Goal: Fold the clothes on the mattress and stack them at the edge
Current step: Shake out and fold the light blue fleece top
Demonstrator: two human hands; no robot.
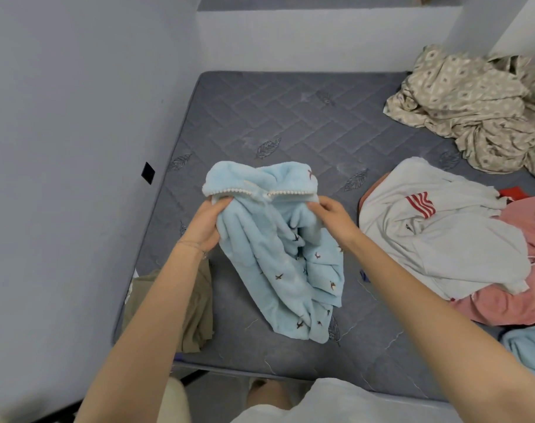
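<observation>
A light blue fleece garment (278, 257) with small brown marks and a beaded collar hangs over the grey quilted mattress (290, 117). My left hand (208, 221) grips it just under the collar on the left. My right hand (330, 212) pinches it under the collar on the right. Its lower part lies crumpled on the mattress. An olive folded garment (199, 309) sits at the mattress's left front edge, partly hidden by my left forearm.
A white top with red stripes (443, 236) lies on a pink garment (504, 303) at the right. A beige patterned sheet (473, 108) is bunched at the back right. Another light blue piece (531, 349) shows at the right edge. A wall runs along the left.
</observation>
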